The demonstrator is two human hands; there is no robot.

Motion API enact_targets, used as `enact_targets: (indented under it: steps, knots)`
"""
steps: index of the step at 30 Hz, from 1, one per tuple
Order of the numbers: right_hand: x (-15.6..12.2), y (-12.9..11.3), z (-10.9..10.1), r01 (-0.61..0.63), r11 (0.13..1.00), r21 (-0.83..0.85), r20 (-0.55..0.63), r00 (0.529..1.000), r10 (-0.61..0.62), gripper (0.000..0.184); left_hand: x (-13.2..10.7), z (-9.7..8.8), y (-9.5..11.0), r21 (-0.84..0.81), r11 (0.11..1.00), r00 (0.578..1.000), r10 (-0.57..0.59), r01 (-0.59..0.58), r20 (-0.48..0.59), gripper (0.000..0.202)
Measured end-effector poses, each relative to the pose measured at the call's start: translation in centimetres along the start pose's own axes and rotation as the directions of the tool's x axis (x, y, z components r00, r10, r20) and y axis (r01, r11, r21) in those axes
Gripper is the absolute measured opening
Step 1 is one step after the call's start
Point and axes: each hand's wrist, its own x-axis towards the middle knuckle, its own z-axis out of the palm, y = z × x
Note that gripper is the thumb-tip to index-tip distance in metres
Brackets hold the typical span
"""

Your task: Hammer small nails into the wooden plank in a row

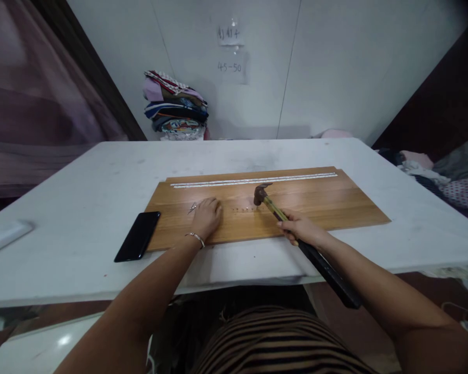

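Observation:
My left hand (207, 217) rests palm down on the wood-grain board (315, 205), its fingers bent and drawn together; what they hold, if anything, is hidden. Just left of it lies a small pile of nails (192, 208). In my right hand (302, 228) is a claw hammer (273, 209), gripped around the middle of its yellow-and-black handle. The hammer's rusty head is over the board, near a short row of nails (247, 209) standing in the wood. I cannot tell whether the head touches a nail.
Two white measuring strips (253, 180) run along the board's far side. A black phone (138, 236) lies against its left end. The white table (132, 161) extends around it. Folded cloth (175, 106) is stacked by the wall, and more fabric (462, 187) lies at the right.

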Motion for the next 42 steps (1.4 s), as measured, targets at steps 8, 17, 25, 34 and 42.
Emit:
enact_targets:
  steps: [8, 17, 25, 34, 42]
  knots:
    - [-0.02, 0.39, 0.19, -0.026, 1.0, 0.003, -0.01, 1.0, 0.026, 0.052, -0.04, -0.39, 0.41, 0.015, 1.0, 1.0, -0.015, 0.014, 0.013, 0.029]
    - [0.04, 0.6, 0.1, -0.041, 0.999, 0.009, -0.004, 0.999, 0.041, 0.049, 0.06, -0.01, 0.03, -0.007, 1.0, 1.0, -0.004, 0.004, -0.001, 0.026]
    - [-0.13, 0.05, 0.01, -0.006, 1.0, 0.005, 0.008, 1.0, 0.006, 0.05, 0.01, -0.02, 0.15, 0.002, 1.0, 1.0, -0.012, 0.012, 0.007, 0.025]
    - [-0.03, 0.52, 0.19, -0.044, 0.999, -0.001, -0.031, 0.999, 0.044, 0.058, 0.07, -0.35, 0.28, 0.013, 1.0, 1.0, -0.004, 0.004, 0.008, 0.026]
    - [0.05, 0.78, 0.15, -0.044, 0.999, 0.009, -0.015, 0.999, 0.044, 0.049, -0.04, -0.17, 0.15, -0.01, 1.0, 1.0, 0.002, -0.002, -0.006, 0.026]
